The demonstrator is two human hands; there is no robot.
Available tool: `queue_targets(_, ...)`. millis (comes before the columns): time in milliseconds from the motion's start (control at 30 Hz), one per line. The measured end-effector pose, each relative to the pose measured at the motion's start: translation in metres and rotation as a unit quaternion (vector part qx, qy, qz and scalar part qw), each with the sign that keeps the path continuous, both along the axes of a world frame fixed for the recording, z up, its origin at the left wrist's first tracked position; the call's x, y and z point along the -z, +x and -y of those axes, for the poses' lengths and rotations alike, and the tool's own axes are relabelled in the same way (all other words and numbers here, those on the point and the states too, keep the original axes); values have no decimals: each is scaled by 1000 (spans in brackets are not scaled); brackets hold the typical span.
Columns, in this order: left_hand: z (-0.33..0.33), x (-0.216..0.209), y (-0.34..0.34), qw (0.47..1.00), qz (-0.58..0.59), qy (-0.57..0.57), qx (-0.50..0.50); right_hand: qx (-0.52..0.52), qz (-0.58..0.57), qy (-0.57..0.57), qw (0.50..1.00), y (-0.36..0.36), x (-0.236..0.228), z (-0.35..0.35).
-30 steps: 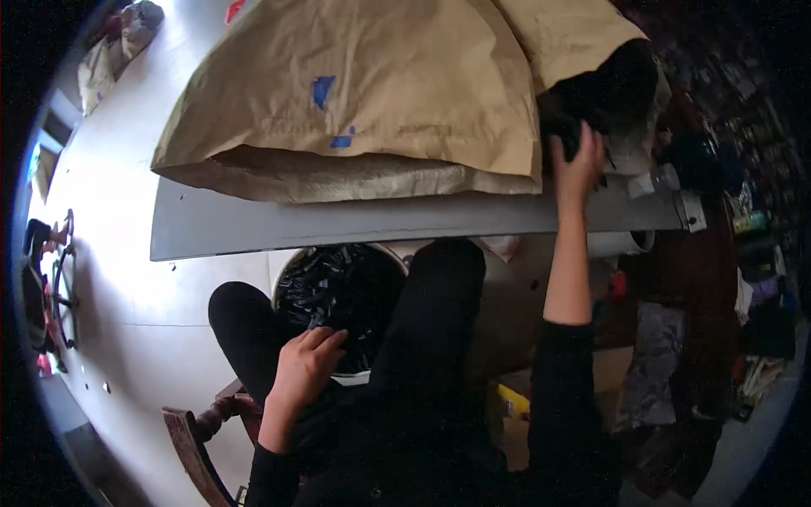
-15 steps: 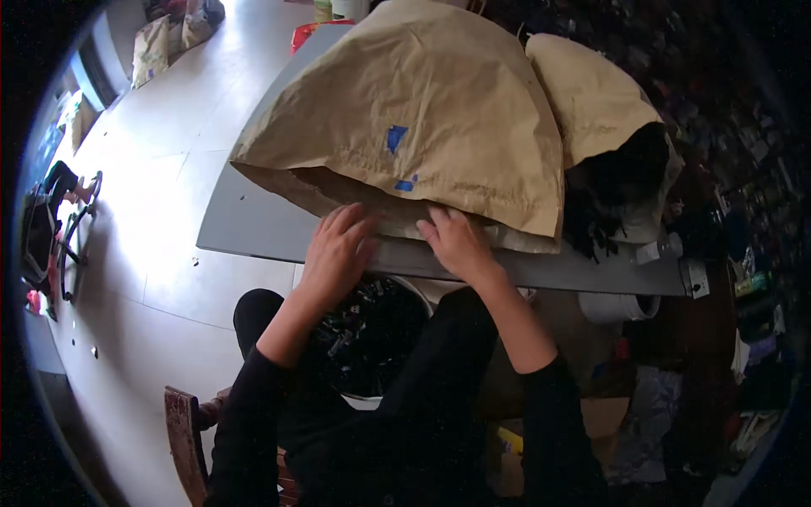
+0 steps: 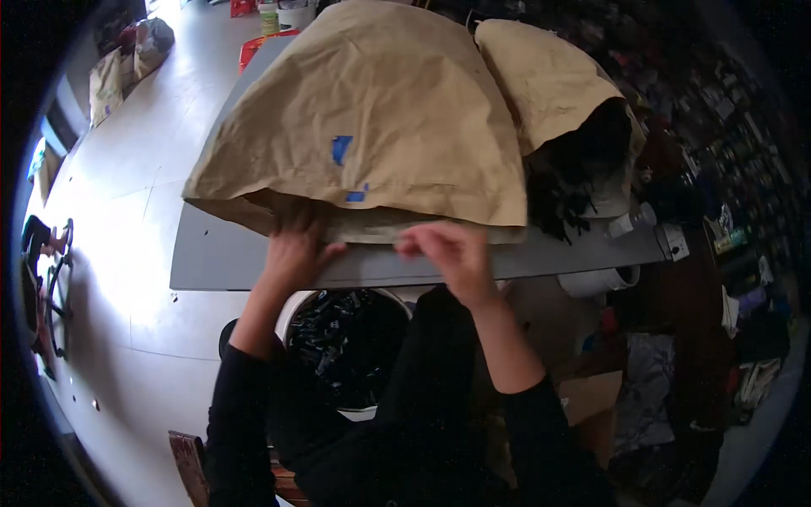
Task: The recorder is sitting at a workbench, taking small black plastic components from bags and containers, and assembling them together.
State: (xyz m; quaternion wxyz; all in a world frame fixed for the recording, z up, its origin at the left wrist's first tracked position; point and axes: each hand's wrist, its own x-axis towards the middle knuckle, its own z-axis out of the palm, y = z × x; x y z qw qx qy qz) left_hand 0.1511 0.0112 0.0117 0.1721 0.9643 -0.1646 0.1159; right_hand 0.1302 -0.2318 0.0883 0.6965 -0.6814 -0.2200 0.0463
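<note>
A large brown paper sack (image 3: pixel 405 110) lies on a grey tabletop (image 3: pixel 220 258), its open mouth facing me. My left hand (image 3: pixel 293 253) reaches into the left part of that mouth, fingers stretched out and partly shadowed under the upper flap, thumb apart. Close to the sack's lower lip, my right hand (image 3: pixel 460 262) has its fingers curled together and somewhat blurred; anything between them is hidden. Below the table edge, between my legs, a white bucket (image 3: pixel 285 325) holds many small black pieces (image 3: pixel 351 346).
To the right lies a second brown sack (image 3: pixel 557 84) with black pieces (image 3: pixel 562 207) spilling from it. A clear plastic cup (image 3: pixel 632 220) and a socket strip (image 3: pixel 676 242) are near the table's right end. Underneath are a white bucket (image 3: pixel 596 281) and a cardboard box (image 3: pixel 591 401).
My left hand has gone further into the sack's mouth. The right hand has drawn back slightly from the opening and curled its fingers. The whole view has shifted a little.
</note>
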Motion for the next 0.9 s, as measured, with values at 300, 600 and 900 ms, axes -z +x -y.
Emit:
queue_targets(300,-64,-31,30,968,-110,151,-169,537,140,-35,831,64,37,182)
queue_targets(600,-68,-57,1,945,-107,150,-271,446,31,-549,706,101,52,250)
queue_targets(900,91,-56,-53,945,115,143,270,313,62,-451,833,111,61,256)
